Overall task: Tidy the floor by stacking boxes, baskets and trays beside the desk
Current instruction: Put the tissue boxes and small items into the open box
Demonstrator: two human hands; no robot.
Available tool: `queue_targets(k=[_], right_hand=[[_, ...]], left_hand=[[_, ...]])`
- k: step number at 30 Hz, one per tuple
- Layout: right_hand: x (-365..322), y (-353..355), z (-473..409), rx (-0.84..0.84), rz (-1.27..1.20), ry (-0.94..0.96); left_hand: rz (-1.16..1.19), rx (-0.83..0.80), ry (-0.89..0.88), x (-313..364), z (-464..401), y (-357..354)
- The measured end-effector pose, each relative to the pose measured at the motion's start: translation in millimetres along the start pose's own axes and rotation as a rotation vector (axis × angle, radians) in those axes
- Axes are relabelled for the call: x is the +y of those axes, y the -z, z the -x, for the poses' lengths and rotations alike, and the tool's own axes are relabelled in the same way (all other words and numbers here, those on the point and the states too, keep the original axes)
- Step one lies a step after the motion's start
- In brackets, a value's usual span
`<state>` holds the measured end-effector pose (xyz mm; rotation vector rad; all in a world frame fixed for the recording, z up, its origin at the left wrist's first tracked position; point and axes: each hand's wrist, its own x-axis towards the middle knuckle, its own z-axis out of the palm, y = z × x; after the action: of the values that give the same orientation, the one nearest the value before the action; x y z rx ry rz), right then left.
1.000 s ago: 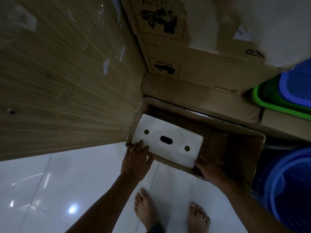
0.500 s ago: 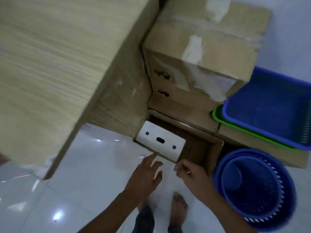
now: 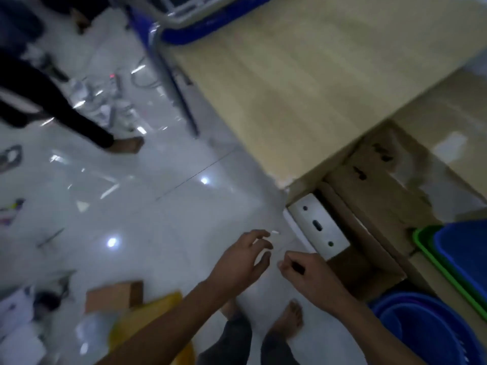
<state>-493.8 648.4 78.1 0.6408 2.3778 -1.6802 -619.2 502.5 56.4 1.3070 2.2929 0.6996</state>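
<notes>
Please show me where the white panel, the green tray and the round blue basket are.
white panel [image 3: 317, 227]: head view, its flat face near the slot.
green tray [image 3: 432, 255]: head view, its left rim.
round blue basket [image 3: 432, 335]: head view, its inner wall.

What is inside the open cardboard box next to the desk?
A white panel with three dark holes lies tilted inside the open cardboard box, against its near wall. The box floor beneath the panel is covered, and the rest of the inside is too dark to judge.

Left hand [image 3: 241, 262] and right hand [image 3: 311, 275] empty, near white tray [image 3: 317, 226] in cardboard box [image 3: 369, 270]
</notes>
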Motion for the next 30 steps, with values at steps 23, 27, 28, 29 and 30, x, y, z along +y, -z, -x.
queue_targets(k=[23, 27, 28, 29, 30], right_hand=[[-149, -357, -49, -0.756, 0.369, 0.166], [-167, -417, -59, -0.836, 0.398, 0.151], [-170, -430, -63, -0.860, 0.406, 0.157], [-172, -441, -68, -0.882, 0.415, 0.162], [-173, -453, -75, -0.899, 0.425, 0.159]], left_hand=[[0.332, 0.672, 0.967, -158, 420, 25], [0.396, 0.722, 1.104, -183, 465, 18], [0.413, 0.737, 1.132, -189, 472, 17], [0.431, 0.753, 1.159, -196, 477, 16], [0.449, 0.773, 1.184, -203, 480, 15]])
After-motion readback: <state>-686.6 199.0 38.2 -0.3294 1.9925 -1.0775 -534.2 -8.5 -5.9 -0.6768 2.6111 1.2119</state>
